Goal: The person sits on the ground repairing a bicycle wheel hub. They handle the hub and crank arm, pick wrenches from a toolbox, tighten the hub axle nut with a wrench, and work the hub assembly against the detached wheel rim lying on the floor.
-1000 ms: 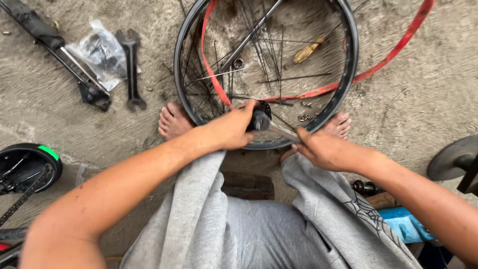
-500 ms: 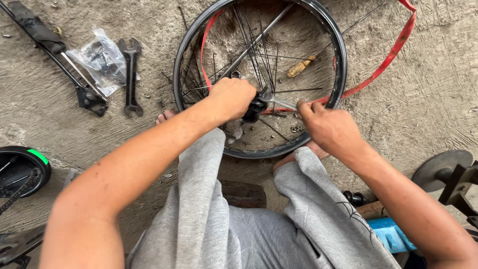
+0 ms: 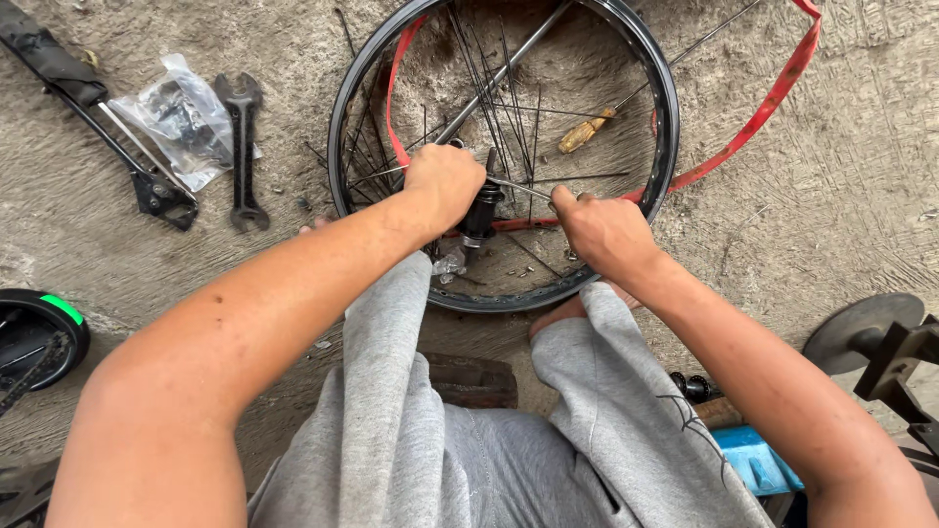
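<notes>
Wheel rim (image 3: 669, 117): black, flat on the concrete between the feet, loose spokes fanned inside, red rim strip (image 3: 758, 112) trailing out to the right
Left hand (image 3: 445, 181): fingers curled shut over the top of the black hub (image 3: 480, 207) at the wheel's middle
Right hand (image 3: 602, 230): fist pinched on a thin spoke (image 3: 516, 186) leading to the hub
Spanner (image 3: 243, 147): on the ground left of the rim, beside a plastic bag (image 3: 181, 117)

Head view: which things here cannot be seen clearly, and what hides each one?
- Hub: mostly covered by the left hand; its grip cannot be told.
- Right hand: fingertips curl under, so what they pinch is unclear.
- Rim: top cut off by the frame edge.
- Bag: contents too dark to tell.
- Feet: hidden under the rim and knees.
</notes>
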Tool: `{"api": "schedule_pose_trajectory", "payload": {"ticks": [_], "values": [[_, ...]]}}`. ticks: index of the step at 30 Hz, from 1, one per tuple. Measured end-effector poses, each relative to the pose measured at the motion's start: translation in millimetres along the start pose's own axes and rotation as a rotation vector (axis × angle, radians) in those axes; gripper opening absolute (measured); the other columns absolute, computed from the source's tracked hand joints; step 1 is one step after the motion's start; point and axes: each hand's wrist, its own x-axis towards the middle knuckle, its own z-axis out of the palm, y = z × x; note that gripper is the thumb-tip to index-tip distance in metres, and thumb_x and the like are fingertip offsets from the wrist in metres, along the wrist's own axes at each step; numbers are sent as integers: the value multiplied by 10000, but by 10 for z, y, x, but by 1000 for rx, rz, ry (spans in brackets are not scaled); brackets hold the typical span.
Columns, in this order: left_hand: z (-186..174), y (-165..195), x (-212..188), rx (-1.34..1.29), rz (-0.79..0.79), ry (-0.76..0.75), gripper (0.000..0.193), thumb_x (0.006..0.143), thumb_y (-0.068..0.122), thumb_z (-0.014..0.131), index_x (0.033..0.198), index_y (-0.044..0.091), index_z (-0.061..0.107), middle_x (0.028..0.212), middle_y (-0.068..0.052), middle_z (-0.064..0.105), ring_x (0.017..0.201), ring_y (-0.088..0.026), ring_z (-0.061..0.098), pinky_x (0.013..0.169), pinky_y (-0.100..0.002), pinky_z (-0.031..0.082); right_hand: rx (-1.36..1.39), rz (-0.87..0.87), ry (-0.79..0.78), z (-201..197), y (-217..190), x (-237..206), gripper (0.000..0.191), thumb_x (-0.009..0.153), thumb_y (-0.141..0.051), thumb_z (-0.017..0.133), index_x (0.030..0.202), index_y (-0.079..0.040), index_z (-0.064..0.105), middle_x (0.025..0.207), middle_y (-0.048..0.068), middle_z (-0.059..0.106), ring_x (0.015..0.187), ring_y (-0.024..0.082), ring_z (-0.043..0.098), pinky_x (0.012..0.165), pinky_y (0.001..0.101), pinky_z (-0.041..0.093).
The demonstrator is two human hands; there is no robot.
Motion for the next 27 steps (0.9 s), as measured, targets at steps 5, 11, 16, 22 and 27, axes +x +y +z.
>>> {"api": "schedule_pose_trajectory", "payload": {"ticks": [5,11,16,22,27], "values": [[42,-77,7,33,71,24,121,854,105,679,860,128,798,853,-49,775,808,-246,768,618,-399,610,3,-27,-9,-5,69,106,72,940,-64,523,1004,-32,518,717,188,695,609,348,707,493,459,532],[36,-121,40,22,78,-22,114,848,113,686,820,134,795,834,-46,771,797,-247,769,605,-401,611,-33,-28,-81,-181,10,78,47,939,-49,513,985,-44,521,659,168,691,583,337,709,482,458,535],[83,-94,-2,-45,92,-22,117,845,98,687,827,124,800,863,-56,775,836,-255,769,655,-403,616,28,-55,-130,-100,120,185,51,962,-83,514,982,-37,510,650,173,685,579,342,706,480,456,536],[76,-76,127,-58,111,-88,120,818,83,687,835,124,798,890,-68,772,878,-267,765,703,-401,618,28,-124,-138,136,350,311,99,955,-154,542,963,-63,505,683,143,697,599,340,713,509,466,548],[60,-74,39,-105,95,-98,129,843,103,673,856,118,800,903,-74,775,882,-266,766,711,-412,619,57,-128,-108,306,368,279,126,893,-136,564,993,-77,515,712,141,702,610,338,718,529,464,558]]}}
